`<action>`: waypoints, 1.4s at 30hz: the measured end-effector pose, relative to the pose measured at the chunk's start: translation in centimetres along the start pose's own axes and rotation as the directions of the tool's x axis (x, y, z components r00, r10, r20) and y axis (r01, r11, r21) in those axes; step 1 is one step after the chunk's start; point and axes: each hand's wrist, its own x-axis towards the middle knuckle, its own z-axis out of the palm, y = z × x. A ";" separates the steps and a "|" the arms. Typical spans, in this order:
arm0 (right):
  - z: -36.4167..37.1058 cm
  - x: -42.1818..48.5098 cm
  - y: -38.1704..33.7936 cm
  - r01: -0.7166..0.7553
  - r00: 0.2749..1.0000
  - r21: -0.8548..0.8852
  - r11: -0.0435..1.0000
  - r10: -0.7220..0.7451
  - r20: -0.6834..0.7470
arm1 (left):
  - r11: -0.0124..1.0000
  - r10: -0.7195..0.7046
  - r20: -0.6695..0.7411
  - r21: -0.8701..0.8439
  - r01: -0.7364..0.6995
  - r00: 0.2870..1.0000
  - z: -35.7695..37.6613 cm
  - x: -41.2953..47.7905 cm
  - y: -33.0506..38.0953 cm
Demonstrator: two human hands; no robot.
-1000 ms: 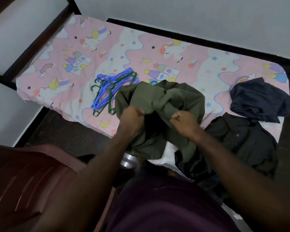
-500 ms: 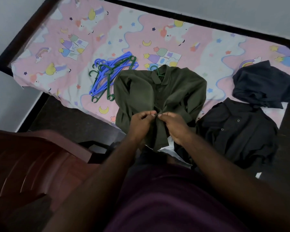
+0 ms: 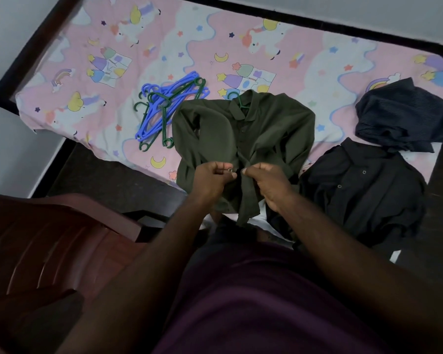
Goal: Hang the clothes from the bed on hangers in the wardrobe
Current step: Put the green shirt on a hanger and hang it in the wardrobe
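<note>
Green shirt [image 3: 266,129]: flat on bed [image 3: 317,26], front up, collar twd far side, hem hanging off near edge twd the person.
Green hanger [image 3: 237,98]: hook sticks out at shirt collar; rest hidden under fabric.
L hand [image 3: 211,180]: fingers curled, thumb + forefinger pinching shirt's front edge at a small button, mid-chest.
R hand [image 3: 265,183]: curled, pinching the opposite front edge (placket strip).
Hands: close together at shirt's centre line, narrow gap btwn the fingertips.
Spare hangers [image 3: 164,111]: blue + green, loose heap on the sheet [image 3: 100,42], just beside shirt's L sleeve.
Black shirt [image 3: 363,195]: spread on bed to the R of green shirt, edges touching/overlapping, can't tell which.
Navy garment [image 3: 404,116]: crumpled, far R of bed, touching black shirt's top.
Sheet: pink, unicorn/moon/star print.
Chair [image 3: 49,238]: maroon plastic, near L, off the bed.
Purple top [image 3: 266,302]: on the person, bottom centre.
</note>
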 end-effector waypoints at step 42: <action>-1.9 2.2 -2.9 0.253 0.968 -0.239 0.938 -0.247 0.055 | 0.995 0.026 0.060 0.096 -0.032 0.998 2.6 2.1 3.0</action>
